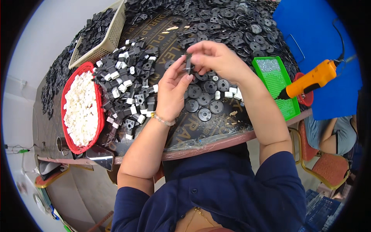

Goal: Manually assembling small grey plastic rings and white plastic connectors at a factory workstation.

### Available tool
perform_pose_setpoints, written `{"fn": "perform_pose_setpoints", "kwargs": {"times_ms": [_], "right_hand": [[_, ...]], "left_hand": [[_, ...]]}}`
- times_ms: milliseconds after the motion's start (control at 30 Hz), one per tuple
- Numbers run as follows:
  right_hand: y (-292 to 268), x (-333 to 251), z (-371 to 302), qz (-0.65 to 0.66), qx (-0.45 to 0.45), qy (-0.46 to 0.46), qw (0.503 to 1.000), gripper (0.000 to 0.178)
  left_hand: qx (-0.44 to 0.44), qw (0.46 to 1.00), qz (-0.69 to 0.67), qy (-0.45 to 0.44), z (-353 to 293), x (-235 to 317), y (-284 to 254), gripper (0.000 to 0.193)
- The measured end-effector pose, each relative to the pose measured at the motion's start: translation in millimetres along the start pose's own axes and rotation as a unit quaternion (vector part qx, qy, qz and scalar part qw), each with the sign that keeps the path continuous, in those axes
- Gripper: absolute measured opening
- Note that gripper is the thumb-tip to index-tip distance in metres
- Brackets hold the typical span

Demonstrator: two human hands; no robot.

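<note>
Above the middle of the table, my two hands meet at a small, thin black plastic part [188, 63]. My left hand [173, 88] pinches it between thumb and fingers. The curled fingers of my right hand [214, 60] close on it from the other side and partly hide it. Below my hands lie several round black discs [204, 99] with holes in their centres, along with a few small white pieces [233, 90]. To the left is a heap of black parts with white ends [131, 83].
At left stands a red basket [101, 110] of white pieces, with a cream crate [112, 42] of black parts behind it. Black discs [255, 29] pile up at the back. An orange electric screwdriver [313, 79] hangs over a green tray [296, 110] at right. Another person's arm [328, 135] shows beyond.
</note>
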State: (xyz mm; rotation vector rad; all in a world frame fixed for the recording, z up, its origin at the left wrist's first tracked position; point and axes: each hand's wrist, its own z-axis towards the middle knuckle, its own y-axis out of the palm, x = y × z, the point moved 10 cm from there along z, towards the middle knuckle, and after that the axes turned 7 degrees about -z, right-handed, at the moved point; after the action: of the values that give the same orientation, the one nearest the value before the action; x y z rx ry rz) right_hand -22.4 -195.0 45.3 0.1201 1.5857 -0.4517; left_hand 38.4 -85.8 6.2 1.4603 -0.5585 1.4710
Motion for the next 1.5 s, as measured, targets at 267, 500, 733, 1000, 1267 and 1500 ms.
{"fn": "perform_pose_setpoints", "kwargs": {"times_ms": [267,500,733,1000,1267,1500], "right_hand": [[-152.1,59.7,-34.5,-0.563,0.384,0.007,0.732,0.042],[-120.9,58.5,1.7,-0.62,0.358,-0.038,0.697,0.045],[-120.1,64.1,57.5,-0.728,0.205,0.062,0.651,0.019],[-132.1,40.2,30.9,-0.398,0.25,0.026,0.882,0.027],[7.5,-42.9,-43.2,-0.401,0.167,-0.224,0.872,0.018],[16.3,-36.0,-55.9,-0.369,0.15,-0.294,0.869,0.041]], "left_hand": [[0.029,0.976,-0.185,-0.11,-2.7,-20.2,5.8,0.041],[0.056,0.967,-0.212,-0.129,-1.6,-29.6,-7.1,0.028],[0.057,0.963,-0.227,-0.136,-0.9,-31.4,-8.7,0.025],[0.066,0.955,-0.262,-0.121,0.5,-25.7,-15.2,0.026],[0.084,0.946,-0.297,-0.095,-0.3,-22.0,-13.8,0.033],[0.021,0.953,-0.274,-0.13,-2.7,-22.5,4.0,0.034]]}}
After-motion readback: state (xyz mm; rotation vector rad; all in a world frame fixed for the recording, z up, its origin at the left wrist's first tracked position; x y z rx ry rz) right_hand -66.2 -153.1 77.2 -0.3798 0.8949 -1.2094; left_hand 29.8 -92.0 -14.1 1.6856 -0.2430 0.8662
